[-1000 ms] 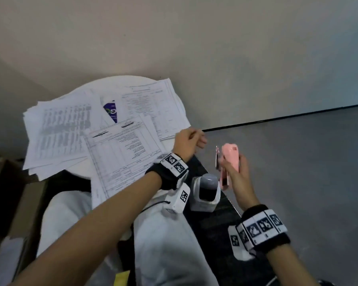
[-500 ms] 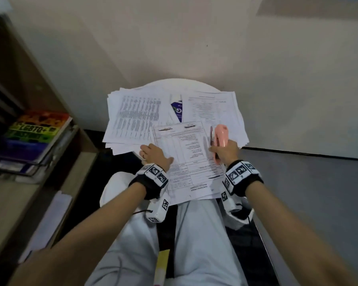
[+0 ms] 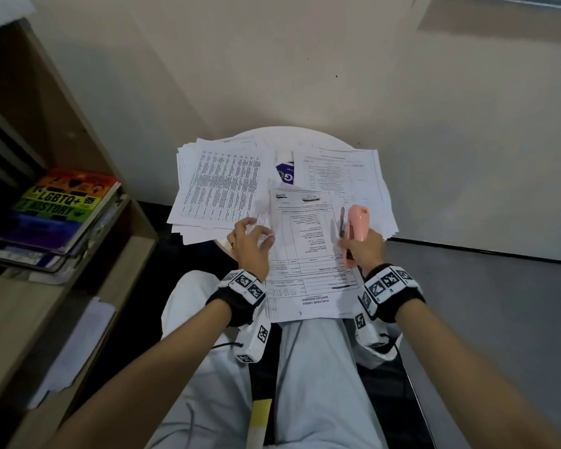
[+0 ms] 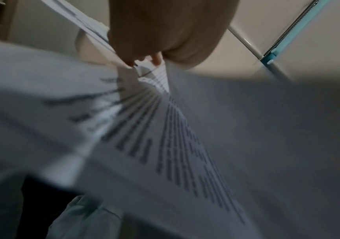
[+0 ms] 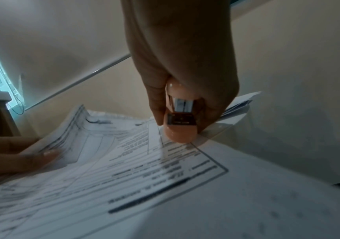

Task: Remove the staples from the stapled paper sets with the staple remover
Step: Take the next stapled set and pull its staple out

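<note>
A front paper set (image 3: 305, 254) lies on the small round white table (image 3: 282, 132) and hangs over its near edge toward my lap. My left hand (image 3: 259, 233) pinches the set's left edge with curled fingers and lifts it a little; the right wrist view shows that hand (image 5: 11, 158) holding the raised pages. My right hand (image 3: 353, 244) grips a pink staple remover (image 3: 358, 222) over the set's right side. In the right wrist view the remover's (image 5: 180, 129) rear end points at the camera, just above the sheet. No staple is visible.
Two more paper stacks, left (image 3: 217, 186) and right (image 3: 347, 176), cover the table, with a blue item (image 3: 287, 175) between them. A wooden bookshelf (image 3: 78, 150) holding a rainbow book (image 3: 62, 202) stands to the left. A wall lies close behind the table.
Both hands came in from the table's right side onto the front paper set. My left hand shifted up its left edge and now lifts it. The right hand still holds the remover.
</note>
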`<state>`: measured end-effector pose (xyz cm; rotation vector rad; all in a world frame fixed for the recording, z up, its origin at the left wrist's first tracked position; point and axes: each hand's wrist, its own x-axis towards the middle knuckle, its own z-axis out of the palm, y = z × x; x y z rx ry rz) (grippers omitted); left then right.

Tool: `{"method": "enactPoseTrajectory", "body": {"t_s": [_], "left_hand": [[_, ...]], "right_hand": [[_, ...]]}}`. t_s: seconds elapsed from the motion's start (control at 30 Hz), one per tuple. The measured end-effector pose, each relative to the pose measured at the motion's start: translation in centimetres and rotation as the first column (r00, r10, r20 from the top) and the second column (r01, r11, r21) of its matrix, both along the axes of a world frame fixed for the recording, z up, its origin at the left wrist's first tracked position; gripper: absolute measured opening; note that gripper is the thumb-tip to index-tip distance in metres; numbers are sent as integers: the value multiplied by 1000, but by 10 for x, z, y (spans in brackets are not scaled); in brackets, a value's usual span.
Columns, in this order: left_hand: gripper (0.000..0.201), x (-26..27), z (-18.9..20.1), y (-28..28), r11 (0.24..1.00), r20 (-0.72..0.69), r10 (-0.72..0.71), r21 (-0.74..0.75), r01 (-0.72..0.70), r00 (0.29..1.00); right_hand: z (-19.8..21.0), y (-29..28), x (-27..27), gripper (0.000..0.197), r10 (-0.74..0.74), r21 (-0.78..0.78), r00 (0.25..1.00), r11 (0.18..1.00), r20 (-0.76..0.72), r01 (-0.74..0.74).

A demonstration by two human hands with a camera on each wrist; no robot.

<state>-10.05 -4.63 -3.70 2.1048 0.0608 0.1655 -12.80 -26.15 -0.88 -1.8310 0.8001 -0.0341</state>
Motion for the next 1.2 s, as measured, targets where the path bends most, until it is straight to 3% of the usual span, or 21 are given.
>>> {"method": "enactPoseTrajectory", "body": {"t_s": [0.1,0.17,0.23,0.33,0.37,0.43,0.47,0.53,0.6,0.7,0.83,0.93,1.07,1.2], "left_hand": [[26,2,0,7,971,38,-70,-227,77,997],[32,2,1,10,936,15,-200,-291,195,980],[22,0,5,14,932,51,-277,-228,281,959],[47,7,7,17,941,-34,-314,-147,306,949],[47,10,11,16,950,-70,-284,-157,271,956],[16,21,23,16,976,-125,-197,-121,182,972],[37,30,20,16,988,-117,-137,-84,127,984],[47,40,22,18,995,-157,-99,-26,96,983],[11,45,24,22,986,-227,-160,-76,146,961],[37,48,28,26,951,-305,-293,-194,242,906],[75,58,34,36,882,-376,-470,-230,411,799],[68,63,35,38,860,-395,-509,-195,471,765],[64,63,22,36,860,-244,-481,-317,399,842],[54,58,12,31,851,-8,-525,39,524,851]], "right_hand": [[-2,1,0,29,6,-1,1000,1000,-9,-6],[0,1,0,31,33,-23,999,999,-17,-34],[2,2,-1,30,47,-27,999,999,-12,-48],[3,3,-3,30,75,-73,997,995,-12,-75],[4,4,-3,30,96,-103,995,990,-18,-97],[8,5,-3,32,138,-184,990,973,-35,-142],[11,6,-2,34,152,-232,988,960,-31,-155],[20,10,3,37,195,-321,981,930,19,-179],[30,17,8,41,275,-346,959,908,63,-238],[38,29,14,35,379,-270,925,893,20,-360],[27,42,16,26,420,-121,907,899,-45,-422],[11,45,15,27,431,-113,898,891,-93,-440],[4,45,11,36,418,-69,904,903,-95,-425],[3,45,10,40,424,-94,901,897,-95,-432]]}}
